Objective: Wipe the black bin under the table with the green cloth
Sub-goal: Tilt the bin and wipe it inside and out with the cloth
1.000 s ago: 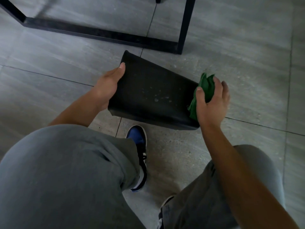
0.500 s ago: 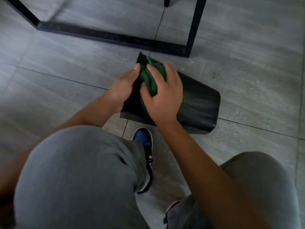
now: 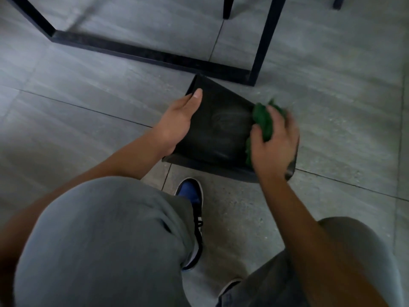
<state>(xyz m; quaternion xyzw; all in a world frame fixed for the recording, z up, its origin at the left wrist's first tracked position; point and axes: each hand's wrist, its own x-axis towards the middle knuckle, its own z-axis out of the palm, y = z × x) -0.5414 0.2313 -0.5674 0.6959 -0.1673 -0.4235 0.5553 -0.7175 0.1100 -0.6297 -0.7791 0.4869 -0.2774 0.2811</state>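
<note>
The black bin [image 3: 219, 129] lies on its side on the grey tiled floor, just in front of the table frame. My left hand [image 3: 179, 120] grips its left end, thumb laid along the upper face. My right hand [image 3: 274, 142] presses the crumpled green cloth [image 3: 262, 122] against the bin's right end; the hand and cloth are blurred. Faint smear marks show on the bin's upper side.
The black metal table frame [image 3: 155, 56] runs across the floor behind the bin, with an upright leg [image 3: 264, 41] just beyond it. My grey-trousered knees fill the bottom of the view, and a blue and black shoe [image 3: 191, 196] stands just below the bin.
My right hand has swept the green cloth from the bin's left end, next to my left hand, across to its right end. My left hand keeps its hold on the bin.
</note>
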